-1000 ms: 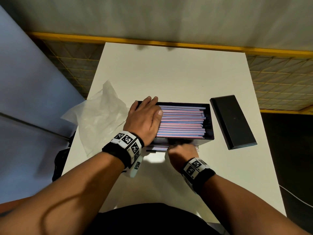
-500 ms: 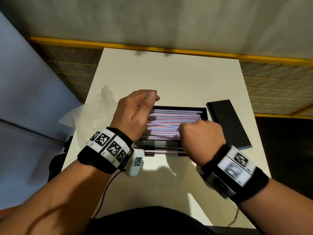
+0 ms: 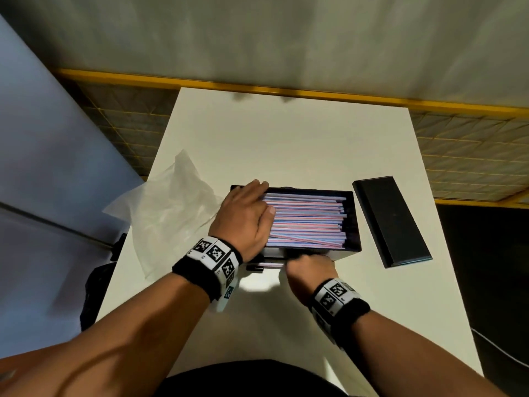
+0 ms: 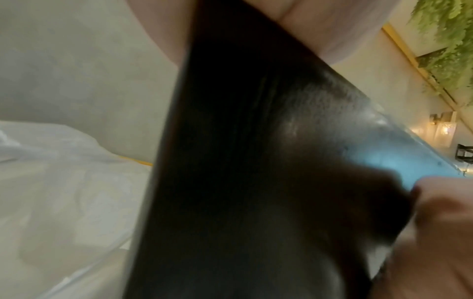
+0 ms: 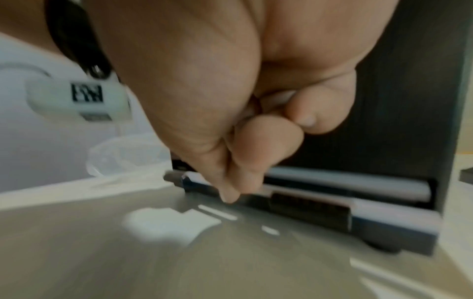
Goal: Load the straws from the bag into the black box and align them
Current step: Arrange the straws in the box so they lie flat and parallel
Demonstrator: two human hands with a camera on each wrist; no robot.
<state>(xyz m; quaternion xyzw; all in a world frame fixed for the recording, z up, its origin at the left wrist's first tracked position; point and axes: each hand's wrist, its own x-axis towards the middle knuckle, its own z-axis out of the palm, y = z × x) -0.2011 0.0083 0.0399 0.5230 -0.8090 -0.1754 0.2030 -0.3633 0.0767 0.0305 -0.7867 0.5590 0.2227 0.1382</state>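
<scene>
1. Head view: your left hand (image 3: 243,219) lies flat with fingers straight, its grip open, pressing on the left ends of the straws (image 3: 307,222), which fill the black box (image 3: 353,224) at the middle of the worktop (image 3: 286,144). One straw lies askew near the front wall. Your right hand (image 3: 310,272) is curled at the box's front base; a lid (image 3: 392,222) lies just right of the box, and the bag (image 3: 169,207) lies crumpled to its left.
2. Left wrist view: blurred; a dark wall of the black box (image 4: 243,161) fills the middle, the bag (image 4: 64,172) to its left.
3. Right wrist view: your right hand (image 5: 243,121) has thumb and fingers bunched together over the slot at the box's foot, where straws (image 5: 358,188) lie. You cannot tell whether the grip holds anything.
</scene>
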